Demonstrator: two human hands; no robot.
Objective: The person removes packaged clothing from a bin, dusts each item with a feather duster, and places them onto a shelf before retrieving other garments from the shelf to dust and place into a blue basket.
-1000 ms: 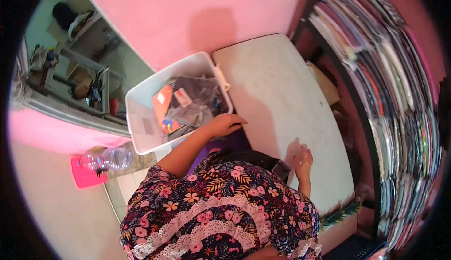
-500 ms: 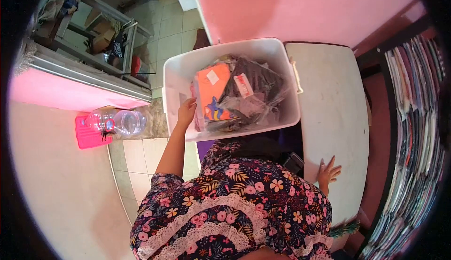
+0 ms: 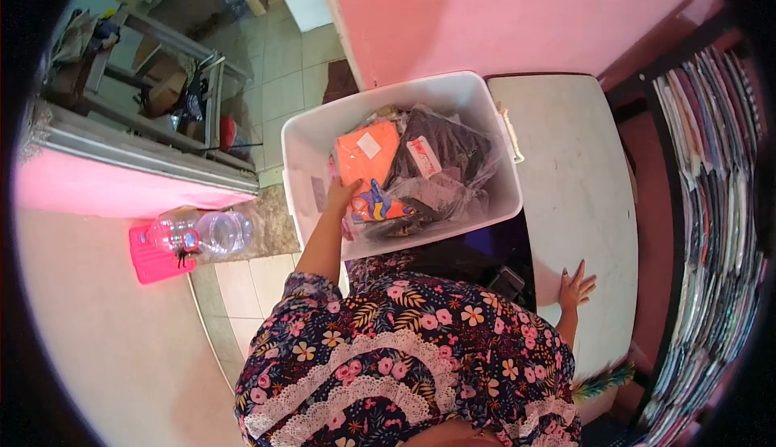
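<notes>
My left hand [image 3: 340, 193] is inside a white plastic bin [image 3: 301, 144], at the left edge of an orange folded garment in clear plastic [image 3: 365, 160]. Its thumb lies over the package while the other fingers are partly hidden along the side, so it appears to pinch the edge. This package has a white label and a blue and yellow print. Beside it in the bin is a dark garment in clear plastic [image 3: 449, 144] with a red and white tag. My right hand [image 3: 575, 288], fingers spread, rests on the pale tabletop [image 3: 578, 172].
Tall stacks of bagged garments [image 3: 711, 204] fill a dark rack on the right. Large clear water bottles [image 3: 222, 232] and a pink plastic tray [image 3: 149, 263] are at left. A pink wall [image 3: 501, 18] rises behind the bin. A green tinsel-like piece [image 3: 606, 381] sits near the table's front.
My left hand has moved right and inward, from above the bin's left side onto the orange package. My right hand stays spread on the tabletop, and the view has shifted slightly.
</notes>
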